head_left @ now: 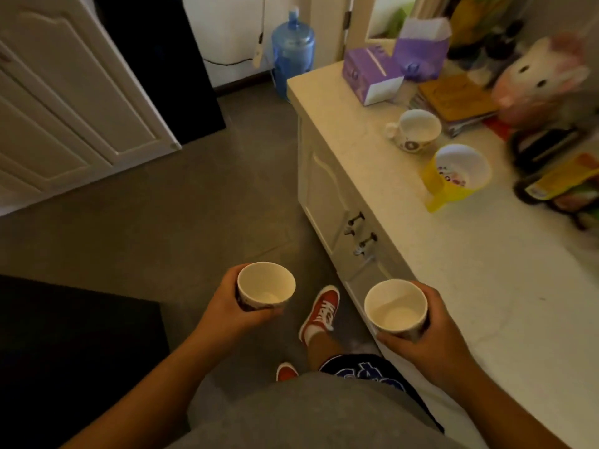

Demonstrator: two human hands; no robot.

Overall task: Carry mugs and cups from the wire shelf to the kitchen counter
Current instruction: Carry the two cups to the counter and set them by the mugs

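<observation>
My left hand (223,306) grips a white patterned cup (265,285), held upright over the floor. A second white cup (396,307) is upright in my right hand (434,335), just at the front edge of the pale kitchen counter (505,286). Both cups look empty. On the counter farther back stand a white mug (416,129) with a handle and a yellow mug (457,176) with a white inside. The wire shelf is not in view.
Purple boxes (372,74), stacked books (453,102), a plush toy (538,79) and dark packaged items (557,183) crowd the counter's back and right. A blue water jug (293,48) stands on the floor beyond it. White cabinet doors (74,102) are at left, a black surface (64,351) at lower left.
</observation>
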